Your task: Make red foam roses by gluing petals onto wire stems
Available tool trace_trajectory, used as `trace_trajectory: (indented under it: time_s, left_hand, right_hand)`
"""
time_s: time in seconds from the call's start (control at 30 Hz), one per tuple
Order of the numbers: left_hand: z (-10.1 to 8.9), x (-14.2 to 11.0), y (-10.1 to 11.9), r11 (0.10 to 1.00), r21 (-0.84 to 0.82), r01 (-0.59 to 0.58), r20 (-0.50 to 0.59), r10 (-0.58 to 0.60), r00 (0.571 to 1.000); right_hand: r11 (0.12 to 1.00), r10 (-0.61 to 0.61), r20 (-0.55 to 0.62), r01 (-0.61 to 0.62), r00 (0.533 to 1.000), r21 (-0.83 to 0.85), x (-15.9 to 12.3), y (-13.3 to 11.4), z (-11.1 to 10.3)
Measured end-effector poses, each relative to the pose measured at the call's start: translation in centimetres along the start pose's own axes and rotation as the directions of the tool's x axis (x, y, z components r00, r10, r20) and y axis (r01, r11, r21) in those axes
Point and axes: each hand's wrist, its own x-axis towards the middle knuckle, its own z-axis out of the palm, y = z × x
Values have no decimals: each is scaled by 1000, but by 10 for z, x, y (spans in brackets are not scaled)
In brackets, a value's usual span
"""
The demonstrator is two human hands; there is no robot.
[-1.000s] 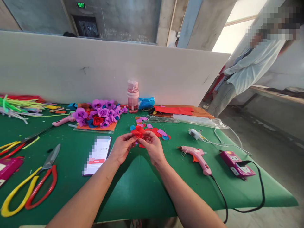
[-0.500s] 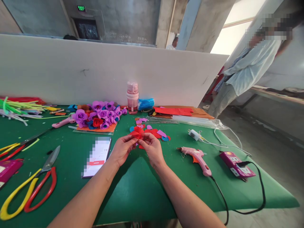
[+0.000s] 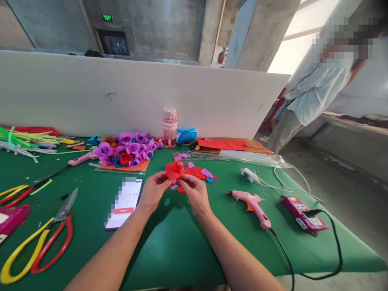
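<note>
A red paper flower [image 3: 174, 170] is held up over the middle of the table, its rounded petals facing away from me and upward. My left hand [image 3: 156, 190] pinches it from the left, thumb and fingers closed on its lower edge. From the right, my right hand [image 3: 194, 193] grips the same flower near its base, fingers bent. Just behind and beside the hands lie cut petal pieces, among them red ones [image 3: 199, 173] and a purple one [image 3: 207, 173]. The flower's underside is hidden by my fingers.
Purple and red finished flowers [image 3: 130, 149] are heaped back left. Scissors [image 3: 62, 214] and a phone [image 3: 124, 204] lie left. A pink glue gun [image 3: 251, 204], its cord and a purple power strip [image 3: 304, 214] lie right. A pink bottle [image 3: 169, 127] stands before the white partition [image 3: 121, 85].
The red flower has been turned and raised slightly between my fingers, showing a broad round petal at its left. Both hands stay close together, and the camera view has shifted a little.
</note>
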Motion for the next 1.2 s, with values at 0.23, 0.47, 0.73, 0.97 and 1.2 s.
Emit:
trace_trajectory:
  time_s: [0.23, 0.47, 0.73, 0.97, 1.2]
  left_hand:
    - [-2, -1, -2, 980, 136, -142, 0, 143, 990]
    - [-3, -2, -4, 959, 209, -190, -34, 201, 979]
    - [-6, 0, 2, 999, -43, 10, 122, -5, 993]
    - [-11, -1, 0, 967, -158, 200, 276, -151, 949]
    - [-4, 0, -2, 985, -131, 112, 169, -89, 982]
  right_hand:
    - [999, -29, 9, 29, 1000, 13, 1, 1, -1]
    - [991, -106, 43, 110, 993, -76, 0, 3, -2]
    - [999, -35, 87, 35, 996, -2, 3, -1, -9]
    - [989, 102, 280, -129, 954, 78, 3, -4, -11]
    - [991, 46, 132, -62, 990, 119, 3, -4, -7]
